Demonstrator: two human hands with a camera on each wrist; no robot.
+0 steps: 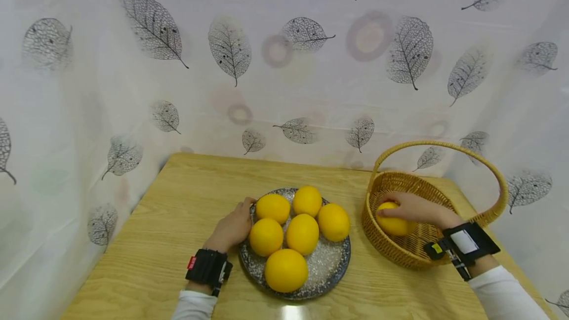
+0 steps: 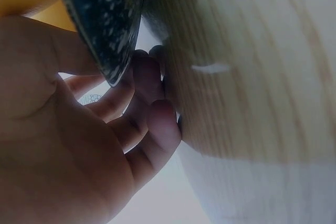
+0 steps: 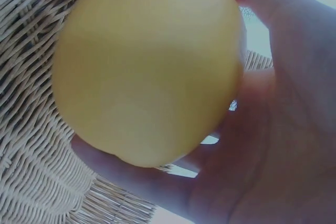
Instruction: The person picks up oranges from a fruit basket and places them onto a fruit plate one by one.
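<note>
In the head view, my right hand [image 1: 415,207] is inside the wicker basket [image 1: 386,251], holding a yellow lemon [image 1: 396,223]. The right wrist view shows that lemon [image 3: 149,72] large and smooth, with thumb and fingers curved around it and the woven wall close beside. My left hand [image 1: 235,223] grips the left rim of a dark speckled plate [image 1: 326,265]. Seen from the left wrist, the thumb lies over the plate's edge [image 2: 107,30] while the other fingers curl below it, near the tabletop. Several more lemons [image 1: 286,270] rest on the plate.
The basket's tall arched handle [image 1: 437,143] rises above the right forearm. Both plate and basket stand on a light wooden table [image 1: 178,201]. Behind the table hangs a pale curtain [image 1: 311,83] printed with leaves, which also comes round at both sides.
</note>
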